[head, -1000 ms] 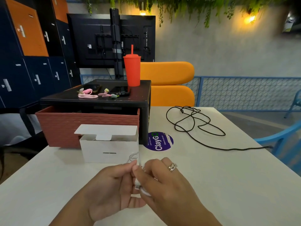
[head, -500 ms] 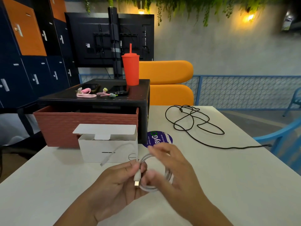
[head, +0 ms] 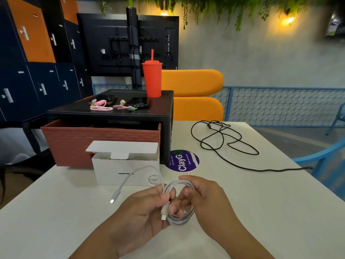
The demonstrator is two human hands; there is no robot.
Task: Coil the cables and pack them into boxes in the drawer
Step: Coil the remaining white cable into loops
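White box (head: 106,170) before open red drawer (head: 74,144)

Left hand (head: 141,212), right hand (head: 207,200), seemingly bare.

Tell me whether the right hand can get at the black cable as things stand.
Probably yes: only bare table lies between the right hand and the black cable. But that hand grips the white cable coil, so it would need to let go first.
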